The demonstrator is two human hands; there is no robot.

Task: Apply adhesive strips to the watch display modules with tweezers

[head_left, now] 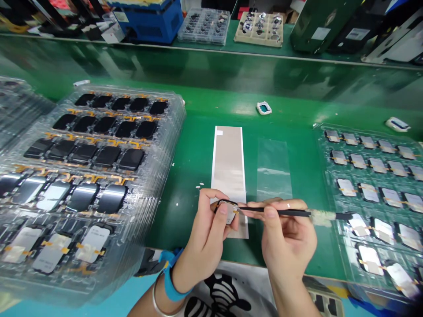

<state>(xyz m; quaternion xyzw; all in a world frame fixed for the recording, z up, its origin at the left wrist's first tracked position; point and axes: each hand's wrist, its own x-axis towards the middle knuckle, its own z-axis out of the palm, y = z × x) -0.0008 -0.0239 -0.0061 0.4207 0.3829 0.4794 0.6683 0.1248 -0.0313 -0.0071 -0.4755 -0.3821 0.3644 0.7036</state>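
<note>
Between the thumb and fingers of my left hand [209, 226] is a small display module [230, 213], its silvery back turned up and its dark edge showing. My right hand [287, 233] grips black tweezers [294, 213], whose tip reaches the module's edge near an orange flex tab. Pale tape is wrapped around the rear part of the tweezers. Beneath my hands lies a long beige strip sheet [228, 163] with white borders. A clear film sheet [273, 169] lies to its right. Whether the tweezer tip pinches anything is too small to tell.
Stacked clear trays [158, 176] of dark display modules stand at left. Another clear tray [360, 174] holds silver-backed modules at right. Small white frames [264, 108] lie toward the back. A shelf above carries a blue machine [150, 22] and trays of round parts [259, 28].
</note>
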